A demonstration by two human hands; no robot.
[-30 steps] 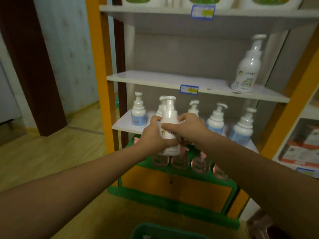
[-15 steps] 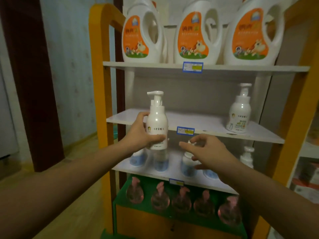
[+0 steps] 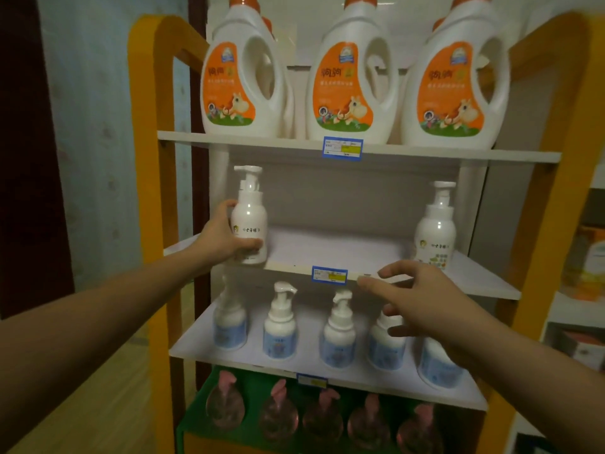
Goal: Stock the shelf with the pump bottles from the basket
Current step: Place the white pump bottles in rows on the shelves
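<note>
My left hand (image 3: 220, 235) grips a white pump bottle (image 3: 248, 221) upright at the left end of the middle shelf (image 3: 343, 253), its base at the shelf's front edge. A second white pump bottle (image 3: 435, 227) stands at the right end of the same shelf. My right hand (image 3: 422, 299) hovers with fingers spread in front of the shelf edge, beside the blue price tag (image 3: 329, 275), holding nothing. The basket is out of view.
Three large orange-labelled detergent jugs (image 3: 347, 77) stand on the top shelf. Several small blue-labelled pump bottles (image 3: 280, 329) line the shelf below, and pink-topped round bottles (image 3: 278, 414) fill the green tier. Orange side frames (image 3: 154, 158) bound the rack.
My left hand has carried the bottle up from the lower shelf level to the left end of the middle shelf. My right hand has let go of it and hangs open.
</note>
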